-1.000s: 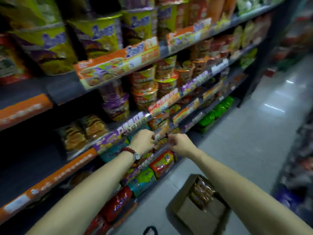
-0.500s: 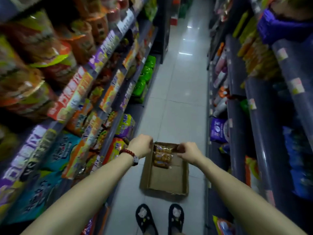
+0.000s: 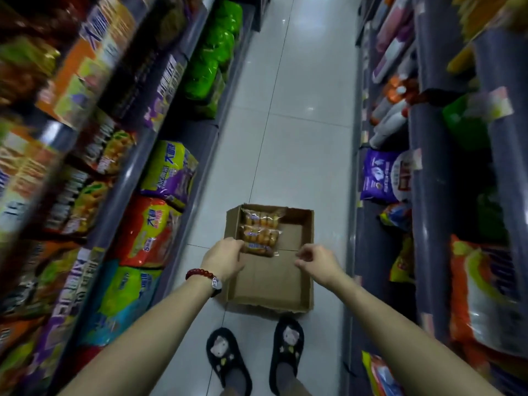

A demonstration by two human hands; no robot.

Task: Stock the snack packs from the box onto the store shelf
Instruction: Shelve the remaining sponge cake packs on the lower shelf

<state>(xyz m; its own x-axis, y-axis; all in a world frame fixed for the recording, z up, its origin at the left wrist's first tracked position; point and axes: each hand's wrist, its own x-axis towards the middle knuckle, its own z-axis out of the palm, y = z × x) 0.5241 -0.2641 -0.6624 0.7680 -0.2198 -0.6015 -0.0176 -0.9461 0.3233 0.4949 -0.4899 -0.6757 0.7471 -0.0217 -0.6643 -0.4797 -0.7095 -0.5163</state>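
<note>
Both hands hung over the box (image 3: 307,252): left hand (image 3: 224,260) hid its fingers, grip unclear; right hand (image 3: 318,260) loosely curled, empty, near the snack packs (image 3: 261,232).

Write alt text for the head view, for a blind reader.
Two bare hands, left hand and right hand, reach down toward snack packs in an open cardboard box on the aisle floor, between stocked shelves.

The one camera sits on my head and looks steeply down the aisle, with my slippers (image 3: 258,355) at the bottom edge. Its wide lens bends the shelves (image 3: 134,155) in on both sides. My hands (image 3: 225,260) reach close below it, over the box (image 3: 270,277) on the floor (image 3: 300,132).
</note>
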